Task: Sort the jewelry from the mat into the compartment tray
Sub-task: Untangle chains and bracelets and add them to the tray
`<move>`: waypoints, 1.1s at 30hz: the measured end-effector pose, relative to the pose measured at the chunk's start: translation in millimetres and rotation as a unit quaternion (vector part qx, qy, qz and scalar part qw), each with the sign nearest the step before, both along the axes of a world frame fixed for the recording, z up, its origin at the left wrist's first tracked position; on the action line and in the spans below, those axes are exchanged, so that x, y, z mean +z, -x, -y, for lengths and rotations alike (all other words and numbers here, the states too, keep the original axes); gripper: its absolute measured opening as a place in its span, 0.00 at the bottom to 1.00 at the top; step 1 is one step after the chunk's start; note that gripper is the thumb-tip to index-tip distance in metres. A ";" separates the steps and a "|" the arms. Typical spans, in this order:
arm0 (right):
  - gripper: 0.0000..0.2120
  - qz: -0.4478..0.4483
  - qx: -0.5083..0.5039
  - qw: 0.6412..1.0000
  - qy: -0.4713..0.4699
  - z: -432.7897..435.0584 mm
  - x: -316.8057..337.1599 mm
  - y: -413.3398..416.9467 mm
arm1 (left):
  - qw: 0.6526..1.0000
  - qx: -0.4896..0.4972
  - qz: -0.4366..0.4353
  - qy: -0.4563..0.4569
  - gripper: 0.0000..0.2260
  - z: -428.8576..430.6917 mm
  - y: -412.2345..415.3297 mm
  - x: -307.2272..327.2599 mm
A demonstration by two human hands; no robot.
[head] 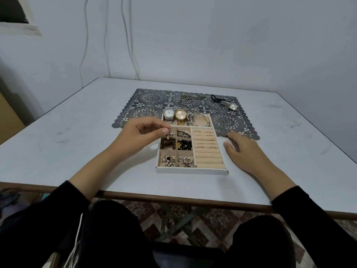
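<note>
I judged the sorting well along: most compartments of the tray (191, 170) held pieces, and the step in hand was a placement. The left hand (141, 130) hovered at the tray's far-left small compartment, thumb and forefinger pinching a small silver piece (170, 132) that dangled just above it. The right hand (245, 149) lay on the table (77, 142) just beside the tray's right edge, fingers relaxed and spread, holding nothing; I took it to be steadying the tray.

The next move, as I read it, called for lowering the piece clear of the dividers and letting go. After that came a reach to the far edge of the mat (152, 98), where a chain necklace (186, 100) and, near the far-right corner, a square-faced watch (231, 106) lay unsorted.

The pinched piece was too small to name, perhaps an earring or a pendant. The left hand hid part of that compartment and the tray's left wall.
</note>
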State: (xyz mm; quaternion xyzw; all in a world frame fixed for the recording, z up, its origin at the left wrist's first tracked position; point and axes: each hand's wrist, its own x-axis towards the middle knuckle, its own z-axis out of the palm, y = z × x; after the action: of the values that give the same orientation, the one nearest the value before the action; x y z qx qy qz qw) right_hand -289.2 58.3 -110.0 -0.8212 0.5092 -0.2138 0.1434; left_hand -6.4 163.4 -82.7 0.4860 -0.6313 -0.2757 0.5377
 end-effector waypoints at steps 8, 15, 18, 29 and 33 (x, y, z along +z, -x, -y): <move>0.21 -0.012 -0.006 1.000 -0.001 -1.9 1.1 -1.6 | 0.990 -0.096 0.073 -0.067 0.07 -14.5 0.4 -0.8; 0.19 -0.016 -0.002 1.000 0.007 -4.0 4.5 -2.5 | 0.983 -0.094 0.140 -0.070 0.06 -12.9 -0.7 -4.2; 0.19 -0.015 -0.004 1.000 0.005 -3.4 3.6 -2.7 | 0.981 -0.092 0.163 -0.047 0.06 -11.3 -1.1 -5.1; 0.18 -0.002 -0.002 1.000 0.004 -0.4 0.3 -1.5 | 0.973 -0.094 0.206 -0.049 0.08 -10.2 -4.6 -1.8; 0.19 0.002 -0.002 1.000 0.004 0.1 -0.3 -1.3 | 0.970 -0.112 0.208 -0.063 0.09 -8.9 -7.3 0.2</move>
State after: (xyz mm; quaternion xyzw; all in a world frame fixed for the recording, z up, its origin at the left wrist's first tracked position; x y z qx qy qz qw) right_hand -287.9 58.2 -110.3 -0.8205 0.5096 -0.2173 0.1407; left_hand 0.9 172.3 -82.6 0.4922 -0.7611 -0.2659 0.3283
